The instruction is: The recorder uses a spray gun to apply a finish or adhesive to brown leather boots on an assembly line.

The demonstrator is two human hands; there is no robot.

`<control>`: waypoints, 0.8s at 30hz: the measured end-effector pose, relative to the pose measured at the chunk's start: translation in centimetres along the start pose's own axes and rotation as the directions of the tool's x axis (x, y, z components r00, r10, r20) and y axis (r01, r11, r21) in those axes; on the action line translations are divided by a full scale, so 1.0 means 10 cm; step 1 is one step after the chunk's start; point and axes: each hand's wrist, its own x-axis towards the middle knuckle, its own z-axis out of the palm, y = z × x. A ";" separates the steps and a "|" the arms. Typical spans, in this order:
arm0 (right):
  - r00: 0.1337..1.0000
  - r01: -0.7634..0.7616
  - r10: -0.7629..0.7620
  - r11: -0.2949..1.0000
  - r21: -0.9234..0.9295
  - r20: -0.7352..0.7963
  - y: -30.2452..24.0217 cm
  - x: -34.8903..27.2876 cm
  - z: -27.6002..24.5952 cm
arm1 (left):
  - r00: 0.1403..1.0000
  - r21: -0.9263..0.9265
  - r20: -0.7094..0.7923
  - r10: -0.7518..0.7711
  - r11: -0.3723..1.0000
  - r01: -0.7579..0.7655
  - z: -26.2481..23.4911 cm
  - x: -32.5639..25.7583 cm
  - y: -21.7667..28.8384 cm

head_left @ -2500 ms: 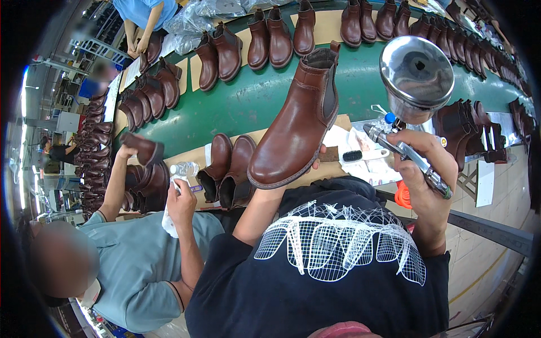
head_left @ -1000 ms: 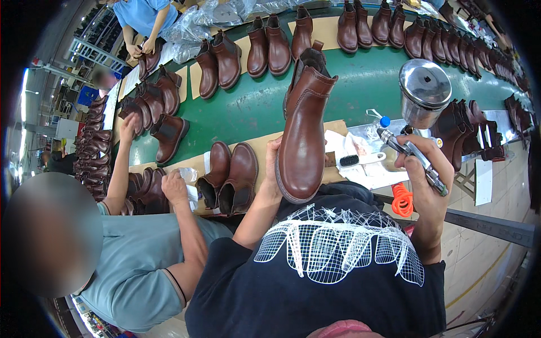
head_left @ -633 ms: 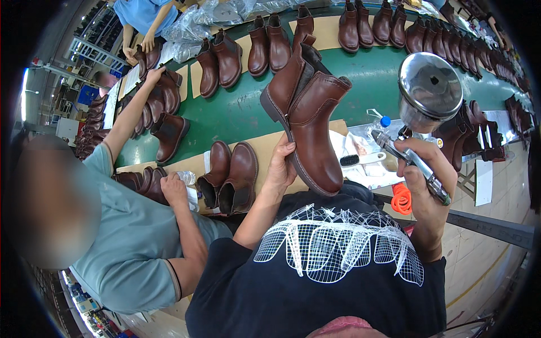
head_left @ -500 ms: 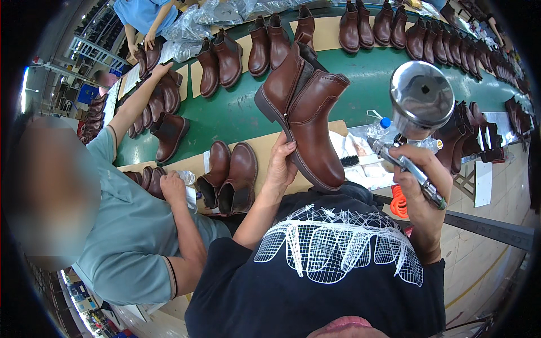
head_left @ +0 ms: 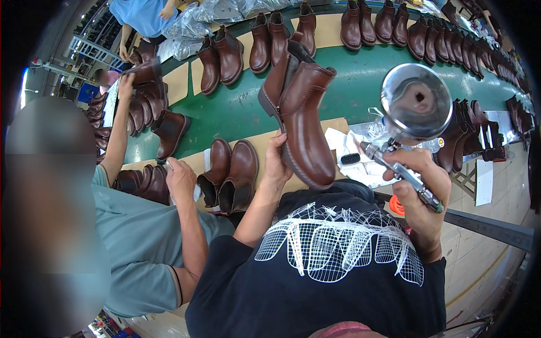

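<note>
A brown leather ankle boot (head_left: 307,118) is held up by my left hand (head_left: 277,163), its toe toward me and its heel to the left. The fingers grip it along the sole. In my right hand (head_left: 422,186) is a spray gun (head_left: 403,172) with a round shiny metal cup (head_left: 417,104) on top, the fingers wrapped round its body. The gun's front end points left at the boot, with a gap between them. Below the boot, to the left, a pair of brown boots (head_left: 239,169) rests on cardboard near my left forearm.
Many brown boots (head_left: 420,39) line the far side of the green table (head_left: 360,84). A dark brush (head_left: 350,159) lies on white cloth between my hands. At left, a co-worker in a grey-green shirt (head_left: 146,242) handles a boot; a person in blue (head_left: 141,17) stands beyond.
The held boot has turned slightly and shifted a little left. My spray gun has tilted and moved slightly left. The co-worker has lifted a boot at the left.
</note>
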 end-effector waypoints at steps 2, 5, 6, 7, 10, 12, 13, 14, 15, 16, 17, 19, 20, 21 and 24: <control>0.999 -0.024 0.025 1.000 0.004 -0.021 -0.03 0.02 -0.01 | 0.988 -0.119 0.074 -0.136 0.982 0.144 -0.11 0.01 -0.02; 0.996 -0.081 0.081 0.997 0.005 -0.035 -0.06 0.04 -0.01 | 0.950 -0.261 0.270 -0.157 0.938 0.229 0.20 -0.08 0.09; 0.996 -0.075 0.074 0.997 -0.013 -0.047 -0.07 0.04 -0.01 | 0.949 -0.208 0.295 -0.109 0.962 0.175 0.19 -0.05 0.08; 0.996 -0.069 0.067 0.997 -0.032 -0.059 -0.09 0.05 -0.01 | 0.949 -0.208 0.295 -0.110 0.962 0.176 0.16 -0.02 0.06; 0.995 -0.085 0.084 0.996 -0.018 -0.046 -0.10 0.08 -0.01 | 0.939 -0.099 0.340 -0.058 0.990 0.097 0.13 0.01 0.02; 0.997 -0.072 0.070 0.996 -0.045 -0.041 -0.10 0.10 -0.01 | 0.957 0.192 0.289 -0.001 0.980 -0.057 0.17 -0.02 0.03; 0.998 -0.058 0.055 0.996 -0.072 -0.036 -0.09 0.11 -0.01 | 0.958 0.192 0.288 0.000 0.980 -0.057 0.19 -0.03 0.02; 0.998 -0.058 0.055 0.996 -0.072 -0.035 -0.08 0.11 -0.01 | 0.966 0.041 0.259 0.002 0.999 -0.013 0.22 -0.04 0.01; 0.997 -0.068 0.066 0.996 -0.059 -0.045 -0.07 0.11 -0.01 | 0.973 -0.112 0.230 0.001 0.993 0.026 0.25 -0.05 0.00; 0.996 -0.079 0.076 0.996 -0.046 -0.055 -0.05 0.11 -0.01 | 0.973 -0.113 0.230 0.002 0.993 0.025 0.27 -0.04 0.02; 0.996 -0.078 0.076 0.996 -0.046 -0.055 -0.04 0.10 -0.02 | 0.970 -0.080 0.243 0.016 0.997 0.003 0.28 -0.03 0.03; 0.991 -0.100 0.099 0.995 -0.009 -0.085 -0.01 0.08 -0.03 | 0.967 -0.046 0.254 0.029 0.999 -0.018 0.30 -0.04 0.05; 0.991 -0.101 0.100 0.995 -0.008 -0.085 0.00 0.08 -0.03 | 0.968 -0.058 0.249 0.022 0.998 -0.008 0.31 -0.06 0.05; 0.992 -0.096 0.095 0.995 -0.007 -0.088 0.01 0.07 -0.04 | 0.970 -0.070 0.244 0.016 0.998 0.002 0.32 -0.07 0.05; 0.993 -0.092 0.091 0.996 -0.017 -0.080 0.02 0.04 -0.06 | 0.955 -0.110 0.292 -0.061 0.989 0.097 0.32 -0.06 0.12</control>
